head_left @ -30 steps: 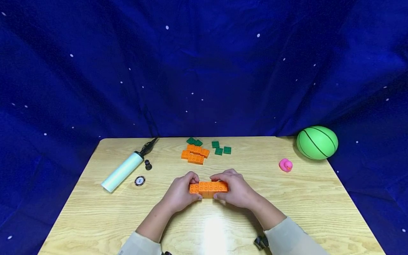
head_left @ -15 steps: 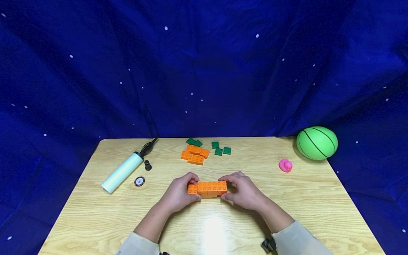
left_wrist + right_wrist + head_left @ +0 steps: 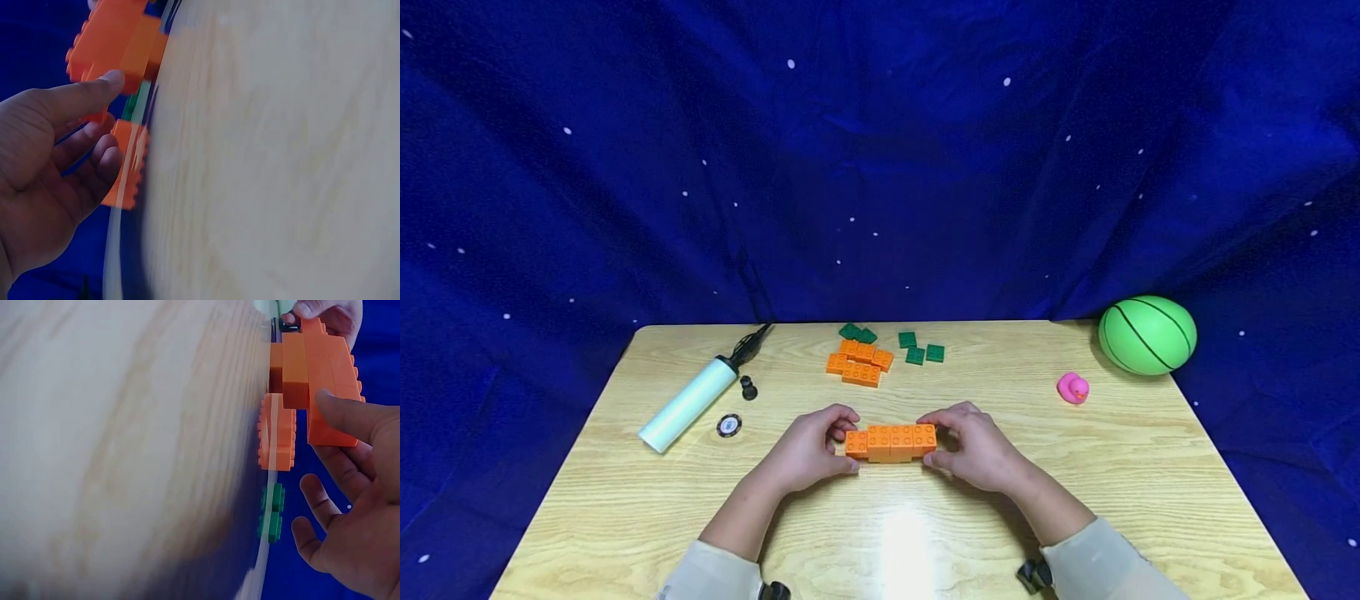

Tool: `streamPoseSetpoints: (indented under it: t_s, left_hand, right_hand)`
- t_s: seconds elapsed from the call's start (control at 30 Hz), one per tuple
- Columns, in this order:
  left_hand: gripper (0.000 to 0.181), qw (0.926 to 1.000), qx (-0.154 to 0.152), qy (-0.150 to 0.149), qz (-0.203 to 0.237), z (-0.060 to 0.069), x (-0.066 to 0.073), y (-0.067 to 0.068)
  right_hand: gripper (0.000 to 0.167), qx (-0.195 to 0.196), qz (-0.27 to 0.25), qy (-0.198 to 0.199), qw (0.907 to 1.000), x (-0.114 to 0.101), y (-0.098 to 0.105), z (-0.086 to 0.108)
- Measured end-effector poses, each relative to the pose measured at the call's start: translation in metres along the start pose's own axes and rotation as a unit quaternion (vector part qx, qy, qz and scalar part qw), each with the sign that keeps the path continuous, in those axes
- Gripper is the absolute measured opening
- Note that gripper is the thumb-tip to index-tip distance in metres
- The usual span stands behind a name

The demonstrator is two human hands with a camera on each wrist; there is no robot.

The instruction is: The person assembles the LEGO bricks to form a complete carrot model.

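The right hand (image 3: 973,450) pinches one end of the orange stack (image 3: 891,439), which is between both hands. The left hand (image 3: 805,450) curves about the opposite end; whether it grips cannot be told. Beyond the grip: loose orange bricks (image 3: 861,374), with green bricks (image 3: 915,356) near them.

You wear pale grey-beige long sleeves, plain and loosely cut. The left sleeve (image 3: 718,573) ends well behind your bare left hand (image 3: 811,448), the right sleeve (image 3: 1105,562) likewise behind your bare right hand (image 3: 976,450). A small black gadget (image 3: 1035,575) shows beside your right cuff, another (image 3: 777,591) beside your left.
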State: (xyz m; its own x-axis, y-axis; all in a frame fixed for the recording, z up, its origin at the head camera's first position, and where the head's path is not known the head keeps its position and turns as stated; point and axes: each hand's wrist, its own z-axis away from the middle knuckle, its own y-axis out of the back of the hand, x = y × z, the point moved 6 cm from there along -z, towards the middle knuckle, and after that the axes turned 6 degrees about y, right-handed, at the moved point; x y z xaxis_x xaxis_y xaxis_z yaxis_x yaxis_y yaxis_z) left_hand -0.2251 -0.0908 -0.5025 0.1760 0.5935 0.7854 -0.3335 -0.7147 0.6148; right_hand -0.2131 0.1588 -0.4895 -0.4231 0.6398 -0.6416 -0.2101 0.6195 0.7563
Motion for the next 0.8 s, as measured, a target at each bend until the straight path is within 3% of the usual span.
streamPoseSetpoints:
  t_s: [0.27,0.53,0.8]
  left_hand:
    - [0.056,0.9998,-0.002,0.012,-0.017,-0.008,-0.012,0.018]
    - [0.049,0.9959,0.067,0.017,-0.059,-0.029,-0.013,0.034]
    - [0.04,0.9889,0.107,0.022,-0.101,-0.054,-0.011,0.036]
  right_hand:
    - [0.046,-0.002,-0.006,-0.002,1.0,0.001,0.002,0.0]
    - [0.048,-0.006,-0.005,-0.012,0.9999,-0.001,0.002,0.0]
    - [0.048,-0.004,0.0,-0.017,0.9999,0.0,0.002,-0.001]
